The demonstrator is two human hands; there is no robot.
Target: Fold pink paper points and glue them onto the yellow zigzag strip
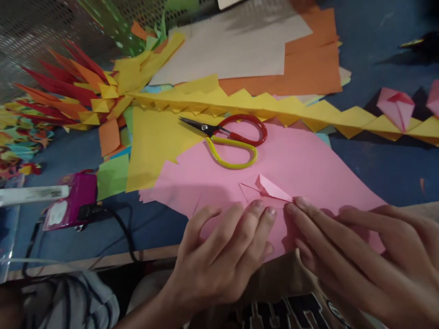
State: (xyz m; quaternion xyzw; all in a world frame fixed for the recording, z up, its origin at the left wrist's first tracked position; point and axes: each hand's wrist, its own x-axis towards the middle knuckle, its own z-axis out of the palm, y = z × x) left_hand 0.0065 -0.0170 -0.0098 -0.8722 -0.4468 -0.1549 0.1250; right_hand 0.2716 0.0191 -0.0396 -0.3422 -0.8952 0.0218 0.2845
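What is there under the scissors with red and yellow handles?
Under the scissors, yellow paper shows below the blades and pink paper mostly below the handles. Whatever those papers cover there cannot be seen.

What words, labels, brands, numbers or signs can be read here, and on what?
None reads clearly.
Brown clothing: large dark letters, cut off by the picture's edge.
Purple box: white label, too blurred.
White stick: dark marking, too small.
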